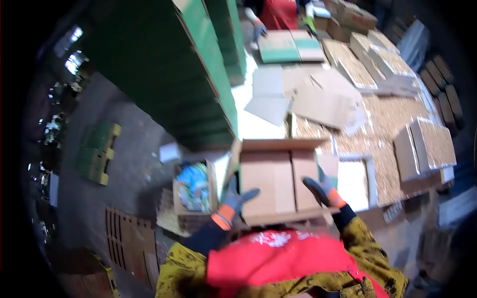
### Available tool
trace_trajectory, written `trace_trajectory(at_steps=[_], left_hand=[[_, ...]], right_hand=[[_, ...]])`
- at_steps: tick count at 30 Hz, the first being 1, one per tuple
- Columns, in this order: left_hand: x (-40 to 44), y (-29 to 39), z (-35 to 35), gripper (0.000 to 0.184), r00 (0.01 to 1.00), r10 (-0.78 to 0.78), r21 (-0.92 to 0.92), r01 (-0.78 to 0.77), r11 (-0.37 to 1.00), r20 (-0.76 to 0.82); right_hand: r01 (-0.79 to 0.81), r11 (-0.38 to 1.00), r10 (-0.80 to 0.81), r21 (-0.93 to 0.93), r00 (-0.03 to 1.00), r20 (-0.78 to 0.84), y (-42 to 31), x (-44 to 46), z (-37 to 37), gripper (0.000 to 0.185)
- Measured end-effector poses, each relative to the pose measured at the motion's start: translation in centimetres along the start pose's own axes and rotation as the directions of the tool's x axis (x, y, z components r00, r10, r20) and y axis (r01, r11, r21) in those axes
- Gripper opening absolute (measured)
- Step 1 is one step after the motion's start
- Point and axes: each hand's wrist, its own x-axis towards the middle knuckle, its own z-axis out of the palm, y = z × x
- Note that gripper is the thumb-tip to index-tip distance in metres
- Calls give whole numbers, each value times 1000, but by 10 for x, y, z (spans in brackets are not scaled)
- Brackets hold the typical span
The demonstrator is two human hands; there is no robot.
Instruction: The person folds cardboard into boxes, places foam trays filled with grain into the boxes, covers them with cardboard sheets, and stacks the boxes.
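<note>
A brown cardboard box (268, 184) sits at the near edge of a white bench (248, 124), directly in front of a worker in a red apron, seen from the worker's own viewpoint. The step in hand looks like steadying or squaring the box; doing it well probably calls for even, light pressure from both sides, palms level with each other, so that the cardboard walls neither bow nor skew. Keeping the thumbs clear of the upright far flap (283, 144) and of the dark seam between the top panels seems wise too. The box lies between the two gloved hands, which are well apart: the left hand (237, 196) is at its left side, thumb pointing inward over the panels, and the right hand (323, 190) is at its right side, thumb also turned inward. Whether either one is gripping the cardboard tightly cannot be told. Just left of the left hand is an open carton (213, 186) of colourful packets (194, 186); flat cardboard sheets (323, 104) lie beyond the box.
</note>
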Motion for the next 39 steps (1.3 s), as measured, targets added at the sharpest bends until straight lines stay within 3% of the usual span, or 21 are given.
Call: trace_trajectory(at_steps=[3, 5, 7, 8, 9, 10, 11, 12, 13, 14, 16, 17, 18, 19, 23, 25, 27, 33, 37, 38, 39], left_hand=[[-1, 55, 9, 87, 995, 76, -85, -71, 994, 63], [17, 86, 1, 65, 964, 168, -48, -162, 986, 205], [50, 112, -35, 57, 837, 488, -253, -430, 867, 249], [44, 180, -27, 57, 903, 418, -280, -429, 859, -102], [44, 206, -44, 58, 699, 678, -261, -714, 650, -228], [45, 232, -62, 59, 408, 853, -193, -912, 363, -325], [45, 254, -102, 60, 7, 988, 121, -992, 26, -152], [60, 285, -149, 61, 17, 951, 642, -734, 221, -308], [61, 315, -178, 59, -65, 926, 684, -694, 227, -373], [62, 344, -206, 57, -42, 924, 598, -773, 210, -379], [69, 390, -237, 56, 242, 907, 198, -926, 322, -343], [70, 399, -234, 53, 178, 928, 414, -856, 310, -326], [73, 404, -238, 50, 125, 949, 610, -739, 284, -291], [76, 409, -242, 47, 72, 965, 774, -583, 247, -254], [119, 402, -271, 47, 180, 953, 720, -624, 304, -246], [137, 397, -284, 47, 224, 945, 668, -668, 327, -238], [145, 392, -292, 47, 239, 945, 644, -692, 326, -222], [162, 379, -314, 48, 276, 939, 602, -720, 345, -207], [182, 364, -325, 48, 278, 938, 641, -686, 344, -206], [185, 361, -331, 49, 278, 939, 646, -682, 342, -204], [179, 357, -329, 49, 271, 944, 663, -675, 325, -187]], right_hand=[[35, 953, -21, 300, 998, -51, -19, -2, -17, 62], [69, 861, -34, 504, 996, -77, -43, 5, -30, 60], [131, 667, -27, 733, 988, -151, -76, 16, -34, 51], [236, 629, -139, 740, 972, -192, -98, 24, -34, 48], [330, 584, -238, 742, 943, -232, -123, 34, -34, 46], [392, 570, -332, 722, 914, -234, -149, 48, -36, 45], [455, 548, -426, 702, 874, -234, -175, 63, -37, 44], [506, 512, -519, 694, 826, -219, -162, 98, -62, 47], [549, 476, -602, 687, 773, -201, -149, 130, -87, 51], [515, 450, -483, 729, 827, -286, -198, 127, -58, 46], [458, 380, -642, 804, 756, -127, -266, 187, -53, 48], [412, 366, -843, 834, 527, 109, -271, 236, -75, 56], [505, 377, -672, 776, 726, -146, -309, 227, -36, 53], [576, 417, -431, 704, 807, -405, -357, 209, 22, 50], [578, 659, -601, 482, 789, -124, -427, 193, 124, 43], [464, 798, -553, 385, 818, 159, -447, 237, 142, 42], [318, 900, -400, 297, 875, 274, -452, 247, 165, 38], [320, 943, -334, 96, 903, 270, -442, 301, 193, 48], [535, 799, -525, -274, 843, 114, -429, 343, 185, 56], [628, 623, -680, -466, 729, 74, -421, 353, 177, 58], [703, 346, -855, -621, 509, 101, -407, 340, 168, 61]])
